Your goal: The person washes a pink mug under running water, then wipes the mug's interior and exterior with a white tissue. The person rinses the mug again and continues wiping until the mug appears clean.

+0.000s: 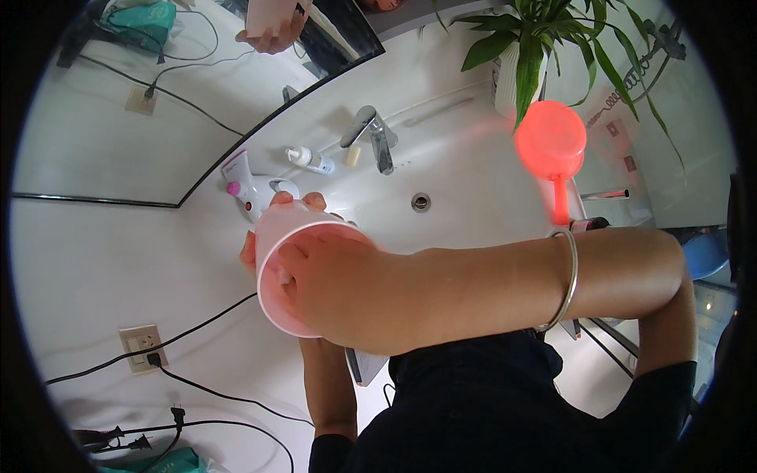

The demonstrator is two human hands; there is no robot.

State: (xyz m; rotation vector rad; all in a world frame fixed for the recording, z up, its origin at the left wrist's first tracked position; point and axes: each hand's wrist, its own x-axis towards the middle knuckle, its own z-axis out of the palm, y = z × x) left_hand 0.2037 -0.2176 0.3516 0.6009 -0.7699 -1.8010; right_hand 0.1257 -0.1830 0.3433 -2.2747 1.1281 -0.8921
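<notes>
Tilted over the left side of the white washbasin [467, 207] is a pale pink plastic tub [269, 227], its open mouth facing me. My left hand [282, 197] grips it from outside, with fingertips showing over the far side and left edge. My right hand [334, 278] reaches deep into the tub, knuckles bent against the inner wall. Its fingertips are hidden, so whether it holds anything cannot be seen. A metal bangle [571, 278] circles my right forearm.
Behind the basin stand a chrome faucet [378, 139], a soap bar [353, 156] and a pump bottle [310, 159]. A white hair dryer [254, 189] lies left. At right are a coral-red dipper [551, 142] and a potted plant [505, 83]. Cords cross near a wall socket [142, 349].
</notes>
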